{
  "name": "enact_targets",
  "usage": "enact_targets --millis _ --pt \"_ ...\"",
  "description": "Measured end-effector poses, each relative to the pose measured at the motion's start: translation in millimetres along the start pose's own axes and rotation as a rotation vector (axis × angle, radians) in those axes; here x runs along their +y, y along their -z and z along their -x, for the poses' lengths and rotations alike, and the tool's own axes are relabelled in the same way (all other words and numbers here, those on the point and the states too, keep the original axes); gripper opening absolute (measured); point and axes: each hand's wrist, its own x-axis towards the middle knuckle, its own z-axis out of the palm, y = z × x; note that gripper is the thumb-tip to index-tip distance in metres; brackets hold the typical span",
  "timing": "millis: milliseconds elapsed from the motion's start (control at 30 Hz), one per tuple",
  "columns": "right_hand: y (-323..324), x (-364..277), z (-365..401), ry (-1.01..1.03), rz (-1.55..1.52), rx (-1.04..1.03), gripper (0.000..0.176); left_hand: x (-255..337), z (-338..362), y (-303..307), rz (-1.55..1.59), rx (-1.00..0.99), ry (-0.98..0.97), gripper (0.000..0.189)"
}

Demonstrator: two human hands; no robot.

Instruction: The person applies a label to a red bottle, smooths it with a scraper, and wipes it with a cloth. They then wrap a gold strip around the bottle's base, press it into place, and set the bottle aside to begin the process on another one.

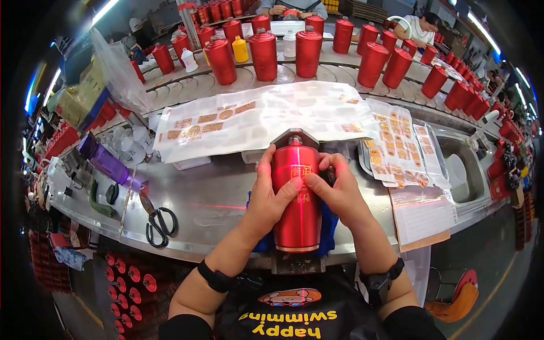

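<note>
A red bottle [297, 212] lies on its side in a dark cradle jig [294, 137] at the front of the steel bench, neck pointing away from me. My left hand [269, 195] grips its left flank, thumb pressing on the body beside a gold label [299, 173]. My right hand [337, 190] holds the right flank, thumb and fingers pinching at the label's edge. A blue cloth [327, 229] lies under the bottle.
Clear sheets of gold stickers [249, 116] and more sticker sheets [396, 147] lie behind the jig. Scissors [158, 224] and a purple bottle [107, 164] sit to the left. Several red bottles [309, 51] ride the conveyor [187, 85]; other people work beyond it.
</note>
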Motion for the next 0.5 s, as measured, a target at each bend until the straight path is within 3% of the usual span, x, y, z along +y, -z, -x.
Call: enact_targets --millis 133,233,500 --pt "-0.3 3.3 -1.7 0.004 -0.045 -0.006 0.033 0.9 -1.9 -1.3 0.092 0.04 0.023 0.083" --pt "-1.8 -7.5 -3.8 -0.146 -0.007 0.026 0.031 5.1 -6.8 -2.5 0.139 0.038 0.074 0.08" --pt "-2.2 7.9 -7.0 -0.013 0.016 0.035 0.029 -4.3 -8.8 -2.2 0.049 0.06 0.041 0.08"
